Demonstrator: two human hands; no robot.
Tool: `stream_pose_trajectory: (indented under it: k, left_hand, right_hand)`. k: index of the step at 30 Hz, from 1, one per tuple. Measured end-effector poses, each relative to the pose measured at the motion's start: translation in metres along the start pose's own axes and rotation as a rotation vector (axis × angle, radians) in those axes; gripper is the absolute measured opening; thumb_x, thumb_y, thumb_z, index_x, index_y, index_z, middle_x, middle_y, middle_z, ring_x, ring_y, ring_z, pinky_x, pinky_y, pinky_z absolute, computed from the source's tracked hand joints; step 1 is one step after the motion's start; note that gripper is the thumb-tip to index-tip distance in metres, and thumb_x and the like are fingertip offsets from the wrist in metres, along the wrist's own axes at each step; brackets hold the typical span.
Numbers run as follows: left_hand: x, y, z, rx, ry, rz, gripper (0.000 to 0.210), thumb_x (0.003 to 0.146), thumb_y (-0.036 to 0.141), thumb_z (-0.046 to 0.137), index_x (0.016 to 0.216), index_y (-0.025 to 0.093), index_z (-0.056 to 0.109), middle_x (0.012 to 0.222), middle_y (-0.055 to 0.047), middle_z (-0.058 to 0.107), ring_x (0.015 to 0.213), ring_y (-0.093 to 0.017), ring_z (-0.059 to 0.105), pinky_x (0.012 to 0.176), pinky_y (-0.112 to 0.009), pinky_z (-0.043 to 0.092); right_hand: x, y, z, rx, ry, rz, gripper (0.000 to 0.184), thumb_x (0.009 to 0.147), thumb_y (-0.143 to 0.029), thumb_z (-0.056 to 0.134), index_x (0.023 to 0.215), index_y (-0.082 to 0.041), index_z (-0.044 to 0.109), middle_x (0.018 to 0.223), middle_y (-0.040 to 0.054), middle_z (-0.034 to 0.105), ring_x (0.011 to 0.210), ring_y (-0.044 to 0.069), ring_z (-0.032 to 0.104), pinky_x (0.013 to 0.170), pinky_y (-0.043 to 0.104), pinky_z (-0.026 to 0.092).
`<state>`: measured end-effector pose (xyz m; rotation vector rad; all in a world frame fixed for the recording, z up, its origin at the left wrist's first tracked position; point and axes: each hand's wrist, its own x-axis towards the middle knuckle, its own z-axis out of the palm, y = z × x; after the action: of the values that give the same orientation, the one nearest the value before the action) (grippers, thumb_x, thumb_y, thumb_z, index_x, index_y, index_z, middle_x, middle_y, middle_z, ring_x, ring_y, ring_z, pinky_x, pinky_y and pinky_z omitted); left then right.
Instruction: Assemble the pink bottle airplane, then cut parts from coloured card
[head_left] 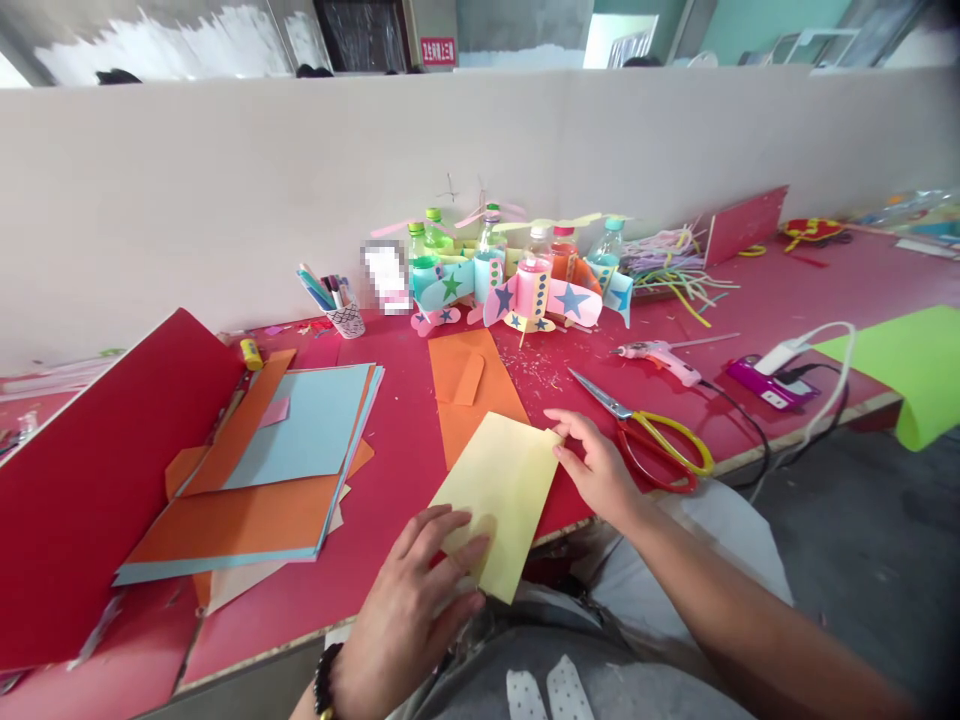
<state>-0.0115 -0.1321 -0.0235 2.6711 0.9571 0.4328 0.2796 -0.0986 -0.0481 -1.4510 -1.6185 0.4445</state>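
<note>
A sheet of pale yellow paper (pixel 510 480) slants across the red table's front edge, partly covering a strip of orange paper (pixel 476 350). My right hand (pixel 600 470) pinches the sheet's upper right corner, where a small piece is folded over. Across the lower left of the sheet lie the fingers of my left hand (pixel 420 590), with the thumb by its bottom edge. Large scissors (pixel 626 412) with one yellow and one red handle rest just right of my right hand, blades partly spread. A smaller orange paper piece (pixel 470 380) sits on the strip.
Stacked blue and orange sheets (pixel 300 420) lie left, beside a red board (pixel 90 490). Bottle-and-paper airplanes (pixel 532 290) stand behind, near a pen cup (pixel 346 320). A pink glue gun (pixel 660 360) and purple power strip (pixel 772 385) with cables lie right. Green paper (pixel 907 370) overhangs the edge.
</note>
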Motion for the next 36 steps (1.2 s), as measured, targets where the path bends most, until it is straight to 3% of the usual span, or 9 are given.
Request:
stream_pose_trajectory:
  k: [4, 8, 12, 15, 19, 25, 30, 33, 36]
  left_hand:
    - [0.008, 0.007, 0.015, 0.131, -0.073, 0.126, 0.049, 0.087, 0.025, 0.059, 0.134, 0.030, 0.050, 0.144, -0.004, 0.046, 0.134, -0.027, 0.037, 0.108, -0.049, 0.040]
    - [0.018, 0.017, 0.026, 0.189, -0.063, 0.084, 0.047, 0.088, 0.020, 0.057, 0.133, 0.031, 0.050, 0.139, -0.001, 0.052, 0.129, -0.024, 0.043, 0.110, -0.048, 0.035]
    - [0.023, 0.023, 0.028, 0.177, -0.072, 0.040, 0.047, 0.090, 0.024, 0.054, 0.136, 0.032, 0.046, 0.144, 0.002, 0.048, 0.128, -0.022, 0.042, 0.106, -0.044, 0.036]
    - [0.028, 0.026, 0.029, 0.172, -0.084, 0.035, 0.046, 0.093, 0.026, 0.049, 0.138, 0.031, 0.044, 0.145, 0.003, 0.047, 0.126, -0.023, 0.041, 0.102, -0.044, 0.037]
    - [0.034, 0.030, 0.033, 0.157, -0.084, 0.024, 0.044, 0.094, 0.026, 0.048, 0.137, 0.031, 0.044, 0.144, 0.002, 0.048, 0.123, -0.023, 0.042, 0.099, -0.044, 0.037]
    - [0.040, 0.036, 0.038, 0.146, -0.090, 0.011, 0.043, 0.094, 0.027, 0.047, 0.137, 0.031, 0.044, 0.145, 0.003, 0.047, 0.122, -0.024, 0.040, 0.100, -0.046, 0.035]
    - [0.037, 0.036, 0.040, 0.156, -0.077, 0.011, 0.046, 0.093, 0.025, 0.049, 0.138, 0.030, 0.044, 0.145, 0.000, 0.047, 0.123, -0.025, 0.040, 0.098, -0.046, 0.035]
    - [0.037, 0.035, 0.042, 0.167, -0.058, 0.016, 0.047, 0.093, 0.025, 0.049, 0.139, 0.030, 0.043, 0.145, -0.001, 0.046, 0.124, -0.026, 0.040, 0.098, -0.046, 0.035]
    - [0.037, 0.035, 0.044, 0.172, -0.051, 0.013, 0.045, 0.094, 0.026, 0.048, 0.139, 0.030, 0.044, 0.145, 0.000, 0.046, 0.123, -0.025, 0.040, 0.098, -0.045, 0.035]
  right_hand:
    - [0.023, 0.001, 0.007, -0.014, -0.023, -0.051, 0.047, 0.085, -0.012, 0.052, 0.130, -0.024, 0.050, 0.099, 0.0051, 0.063, 0.098, 0.022, 0.061, 0.092, 0.038, 0.048]
    - [0.032, -0.002, -0.001, -0.025, -0.005, -0.116, 0.057, 0.084, -0.012, 0.054, 0.137, -0.025, 0.042, 0.118, 0.0084, 0.061, 0.111, 0.022, 0.058, 0.098, 0.039, 0.047]
    - [0.016, 0.003, -0.040, -0.253, 0.085, -0.119, 0.049, 0.087, -0.018, 0.054, 0.134, -0.024, 0.047, 0.117, 0.0099, 0.062, 0.109, 0.025, 0.058, 0.098, 0.043, 0.046]
    - [-0.004, 0.022, -0.076, -0.500, 0.126, -0.028, 0.044, 0.086, -0.024, 0.055, 0.130, -0.021, 0.053, 0.116, 0.0136, 0.063, 0.110, 0.031, 0.057, 0.096, 0.049, 0.045]
    - [-0.025, 0.053, -0.108, -0.712, 0.003, 0.101, 0.044, 0.084, -0.026, 0.053, 0.127, -0.016, 0.056, 0.112, 0.0161, 0.065, 0.105, 0.035, 0.058, 0.090, 0.051, 0.048]
    - [-0.025, 0.066, -0.111, -0.708, -0.100, 0.196, 0.052, 0.073, -0.016, 0.051, 0.125, -0.013, 0.058, 0.113, 0.0155, 0.066, 0.095, 0.029, 0.065, 0.082, 0.042, 0.051]
    - [-0.020, 0.052, -0.113, -0.717, -0.156, 0.295, 0.055, 0.064, -0.020, 0.060, 0.118, -0.016, 0.062, 0.094, 0.0094, 0.070, 0.077, 0.026, 0.067, 0.068, 0.035, 0.051]
    - [-0.028, 0.041, -0.116, -0.543, -0.175, 0.412, 0.053, 0.063, -0.024, 0.061, 0.116, -0.018, 0.061, 0.077, 0.0024, 0.067, 0.060, 0.020, 0.063, 0.056, 0.030, 0.047]
    - [-0.040, 0.032, -0.119, -0.250, -0.132, 0.517, 0.049, 0.065, -0.025, 0.060, 0.114, -0.019, 0.058, 0.075, 0.0006, 0.065, 0.057, 0.018, 0.062, 0.052, 0.028, 0.045]
